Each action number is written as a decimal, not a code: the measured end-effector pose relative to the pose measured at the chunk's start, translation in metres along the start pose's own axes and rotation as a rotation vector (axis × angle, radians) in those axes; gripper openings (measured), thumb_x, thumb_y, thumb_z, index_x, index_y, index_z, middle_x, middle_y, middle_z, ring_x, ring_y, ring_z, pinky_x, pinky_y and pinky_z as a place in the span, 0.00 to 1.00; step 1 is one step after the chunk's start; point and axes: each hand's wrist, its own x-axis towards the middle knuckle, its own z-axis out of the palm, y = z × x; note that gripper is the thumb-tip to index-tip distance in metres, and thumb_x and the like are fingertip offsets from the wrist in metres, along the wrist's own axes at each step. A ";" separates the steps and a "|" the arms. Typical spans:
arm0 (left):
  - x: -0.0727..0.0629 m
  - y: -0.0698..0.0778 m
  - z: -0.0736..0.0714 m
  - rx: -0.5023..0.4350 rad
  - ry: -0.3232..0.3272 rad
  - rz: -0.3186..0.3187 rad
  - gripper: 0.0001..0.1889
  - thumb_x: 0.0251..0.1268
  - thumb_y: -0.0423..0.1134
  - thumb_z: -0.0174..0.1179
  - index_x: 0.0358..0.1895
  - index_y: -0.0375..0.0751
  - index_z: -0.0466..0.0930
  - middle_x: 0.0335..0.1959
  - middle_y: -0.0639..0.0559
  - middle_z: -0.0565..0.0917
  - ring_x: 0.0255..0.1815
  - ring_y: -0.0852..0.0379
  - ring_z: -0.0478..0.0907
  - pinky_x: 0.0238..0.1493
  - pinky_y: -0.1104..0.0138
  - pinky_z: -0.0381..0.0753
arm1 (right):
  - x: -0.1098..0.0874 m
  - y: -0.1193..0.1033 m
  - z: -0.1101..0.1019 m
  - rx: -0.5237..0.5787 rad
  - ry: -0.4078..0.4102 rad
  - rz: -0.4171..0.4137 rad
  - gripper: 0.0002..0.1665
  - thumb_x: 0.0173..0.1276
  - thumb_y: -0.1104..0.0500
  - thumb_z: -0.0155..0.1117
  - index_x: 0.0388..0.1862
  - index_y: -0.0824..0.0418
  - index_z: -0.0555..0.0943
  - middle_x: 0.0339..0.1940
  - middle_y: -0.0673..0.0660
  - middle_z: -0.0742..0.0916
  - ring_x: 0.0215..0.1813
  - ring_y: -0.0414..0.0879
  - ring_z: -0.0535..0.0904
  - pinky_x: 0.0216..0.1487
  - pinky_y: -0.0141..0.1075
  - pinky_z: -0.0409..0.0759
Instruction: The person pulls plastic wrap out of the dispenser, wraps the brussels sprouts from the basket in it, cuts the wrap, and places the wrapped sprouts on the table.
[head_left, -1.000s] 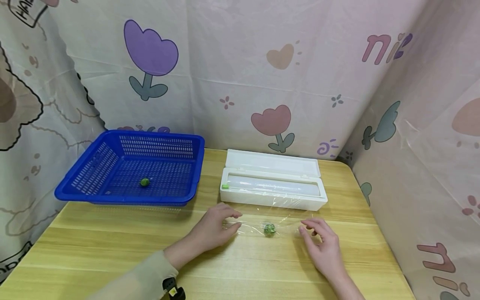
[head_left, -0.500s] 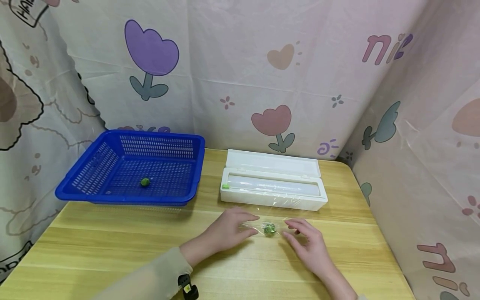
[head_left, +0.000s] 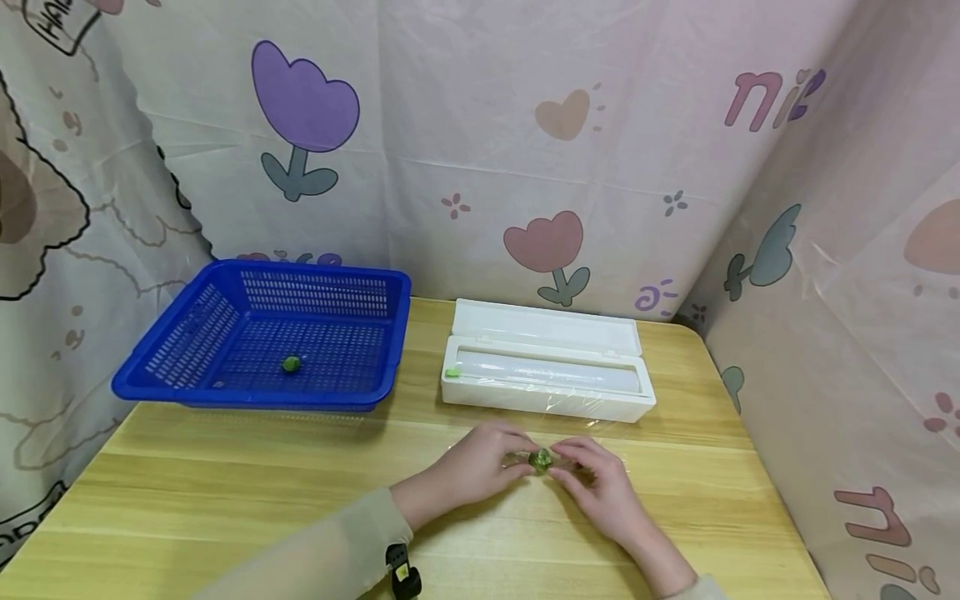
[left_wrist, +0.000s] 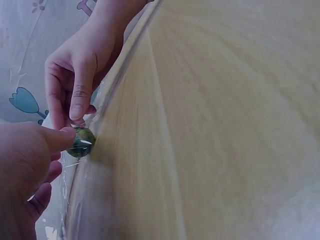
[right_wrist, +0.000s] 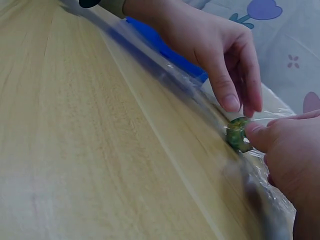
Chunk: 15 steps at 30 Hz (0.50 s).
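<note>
A small round green fruit (head_left: 540,460) lies in clear cling film on the table, between the two hands. Film creases shine across the fruit (left_wrist: 82,142) in the left wrist view. From the left, my left hand (head_left: 491,462) pinches the gathered film close against it, thumb and fingertips right at its side. My right hand (head_left: 600,483) does the same on the opposite side, with its thumb (right_wrist: 257,134) at the fruit. Loose film (right_wrist: 270,192) trails along the table edge in the right wrist view. The fingers hide most of the gathered ends.
Behind the hands stands a white cling film box (head_left: 547,404), lid raised, with the roll (head_left: 547,369) inside and a green slider at its left. A blue plastic basket (head_left: 262,396) at the left holds another small green fruit (head_left: 291,364). Printed curtains hang behind and at the sides.
Both hands have moved inward along the film, the left one rightward and the right one leftward, until their fingertips meet the wrapped fruit. The fruit, basket and box have stayed in place.
</note>
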 end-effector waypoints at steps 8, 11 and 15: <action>0.004 -0.001 0.005 0.023 -0.016 -0.033 0.16 0.69 0.42 0.74 0.58 0.46 0.89 0.54 0.58 0.88 0.55 0.61 0.83 0.60 0.68 0.80 | 0.001 0.002 0.006 -0.035 -0.020 0.021 0.21 0.62 0.69 0.80 0.55 0.64 0.88 0.53 0.52 0.88 0.49 0.50 0.87 0.51 0.38 0.87; 0.005 -0.001 0.006 0.016 -0.011 -0.057 0.17 0.68 0.41 0.75 0.58 0.47 0.89 0.54 0.57 0.88 0.55 0.60 0.83 0.59 0.67 0.81 | 0.002 0.003 0.008 -0.042 -0.024 0.030 0.21 0.62 0.69 0.80 0.55 0.63 0.89 0.52 0.51 0.88 0.49 0.48 0.87 0.50 0.37 0.87; 0.006 0.000 0.007 0.009 -0.017 -0.090 0.18 0.65 0.40 0.77 0.58 0.47 0.89 0.52 0.56 0.88 0.53 0.61 0.83 0.56 0.69 0.82 | 0.004 0.003 0.009 -0.057 -0.036 0.034 0.23 0.60 0.69 0.81 0.55 0.62 0.89 0.50 0.49 0.88 0.47 0.46 0.85 0.47 0.35 0.86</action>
